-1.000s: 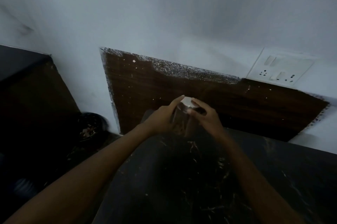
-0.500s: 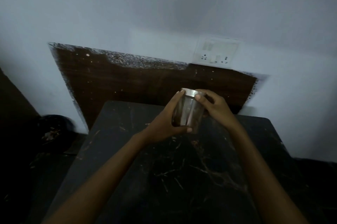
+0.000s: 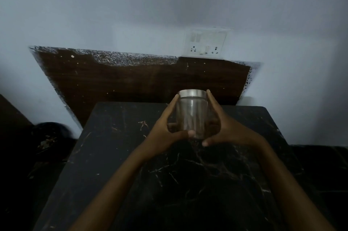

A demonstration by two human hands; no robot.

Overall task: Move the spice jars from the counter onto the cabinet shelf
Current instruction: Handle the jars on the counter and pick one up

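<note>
A clear spice jar (image 3: 192,116) with a silver metal lid and dark contents stands upright between both my hands, over the far part of the black marble counter (image 3: 178,180). My left hand (image 3: 165,131) wraps its left side, thumb under the base. My right hand (image 3: 224,129) cups its right side, fingers up to the lid. Whether the jar's base touches the counter is hidden by my thumbs. No cabinet shelf is in view.
A dark wooden panel (image 3: 131,80) lines the pale wall behind the counter, with a white switch and socket plate (image 3: 205,44) above it. At the lower left sits a dark round bowl-like object (image 3: 49,136) in shadow. A lower dark surface (image 3: 320,170) lies to the right.
The view has swung so the counter is centred. The jar went from tilted to upright, and my right hand shifted from the lid down around the jar's right side.
</note>
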